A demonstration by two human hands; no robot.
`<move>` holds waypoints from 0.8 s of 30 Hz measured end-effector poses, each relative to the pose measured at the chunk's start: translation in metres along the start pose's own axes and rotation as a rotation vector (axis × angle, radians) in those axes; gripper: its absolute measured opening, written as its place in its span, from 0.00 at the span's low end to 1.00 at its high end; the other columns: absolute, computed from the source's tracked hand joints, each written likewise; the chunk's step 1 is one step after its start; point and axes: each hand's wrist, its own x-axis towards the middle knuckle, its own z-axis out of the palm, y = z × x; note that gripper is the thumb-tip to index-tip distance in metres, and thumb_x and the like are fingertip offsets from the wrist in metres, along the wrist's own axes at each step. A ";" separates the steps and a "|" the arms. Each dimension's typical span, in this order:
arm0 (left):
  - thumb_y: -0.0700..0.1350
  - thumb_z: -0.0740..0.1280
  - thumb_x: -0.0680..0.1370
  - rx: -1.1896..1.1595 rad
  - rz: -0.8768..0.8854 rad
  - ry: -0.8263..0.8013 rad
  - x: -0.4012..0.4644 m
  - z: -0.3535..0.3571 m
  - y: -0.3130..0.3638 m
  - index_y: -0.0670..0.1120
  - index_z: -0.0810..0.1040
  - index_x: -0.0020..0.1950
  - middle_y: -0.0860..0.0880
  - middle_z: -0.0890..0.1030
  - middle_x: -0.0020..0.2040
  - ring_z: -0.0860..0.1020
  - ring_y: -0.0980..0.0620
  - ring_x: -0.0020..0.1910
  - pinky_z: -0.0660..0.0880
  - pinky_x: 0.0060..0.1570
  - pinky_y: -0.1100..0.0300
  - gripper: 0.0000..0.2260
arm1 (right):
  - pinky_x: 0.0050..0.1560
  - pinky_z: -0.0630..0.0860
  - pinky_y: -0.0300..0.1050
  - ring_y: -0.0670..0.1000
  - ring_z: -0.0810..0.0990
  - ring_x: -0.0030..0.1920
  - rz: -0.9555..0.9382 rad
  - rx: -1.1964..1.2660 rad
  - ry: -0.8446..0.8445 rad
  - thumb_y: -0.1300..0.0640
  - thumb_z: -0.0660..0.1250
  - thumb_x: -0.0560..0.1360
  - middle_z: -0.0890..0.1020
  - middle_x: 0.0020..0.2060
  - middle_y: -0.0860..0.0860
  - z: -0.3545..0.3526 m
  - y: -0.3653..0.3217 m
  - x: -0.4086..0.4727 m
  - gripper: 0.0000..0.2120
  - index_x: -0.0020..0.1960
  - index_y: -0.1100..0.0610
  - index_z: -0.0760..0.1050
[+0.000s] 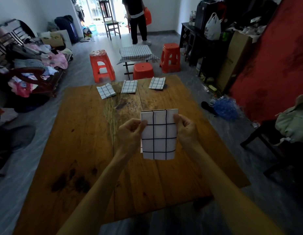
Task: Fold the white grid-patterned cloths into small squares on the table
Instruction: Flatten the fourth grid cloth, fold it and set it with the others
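The big brown wooden desk fills the middle of the view, with dark stains on its left part. Past its far edge stand three orange stools around a small low table with a checked cover, and a person in dark clothes stands farther back by a wooden chair. On the left is a bench heaped with clothes. On the right there is a red wall and a tall brown box. The held cloth is white with black grid lines. It is folded into a tall shape and is up in the air above the middle of the desk. Its long side runs from near the person to far away, and its folded top edge points to the far side of the desk. The left hand pinches the upper left edge of the cloth, with the fingers curled and the thumb on the front. The right hand pinches the upper right edge the same way. Three small folded cloths lie in a row near the far edge of the desk: a left one turned a bit, a middle one, and a right one. They sit apart from each other.
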 end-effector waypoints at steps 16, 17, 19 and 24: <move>0.43 0.69 0.75 0.489 0.496 -0.220 0.036 0.013 0.037 0.44 0.81 0.44 0.55 0.80 0.38 0.78 0.62 0.36 0.74 0.39 0.67 0.03 | 0.31 0.69 0.35 0.42 0.76 0.32 -0.405 -0.554 -0.238 0.54 0.61 0.81 0.77 0.32 0.43 0.005 -0.005 0.002 0.08 0.51 0.51 0.79; 0.42 0.69 0.75 0.500 0.493 -0.187 0.037 0.014 0.035 0.44 0.80 0.42 0.54 0.80 0.37 0.78 0.60 0.35 0.74 0.38 0.66 0.04 | 0.31 0.66 0.34 0.42 0.73 0.30 -0.415 -0.563 -0.245 0.54 0.61 0.81 0.73 0.29 0.42 0.005 -0.007 0.002 0.08 0.45 0.49 0.76; 0.43 0.68 0.76 0.532 0.458 -0.095 0.039 0.014 0.035 0.43 0.77 0.40 0.52 0.79 0.35 0.76 0.57 0.34 0.73 0.35 0.66 0.06 | 0.29 0.67 0.40 0.45 0.72 0.29 -0.428 -0.585 -0.219 0.51 0.60 0.81 0.73 0.28 0.45 0.006 -0.008 0.005 0.12 0.40 0.50 0.72; 0.45 0.66 0.78 0.551 0.427 0.013 0.044 0.009 0.035 0.45 0.73 0.40 0.55 0.73 0.33 0.72 0.58 0.31 0.68 0.32 0.67 0.08 | 0.25 0.70 0.55 0.51 0.72 0.25 -0.481 -0.651 -0.150 0.43 0.54 0.81 0.73 0.26 0.51 -0.001 0.003 0.008 0.21 0.36 0.55 0.70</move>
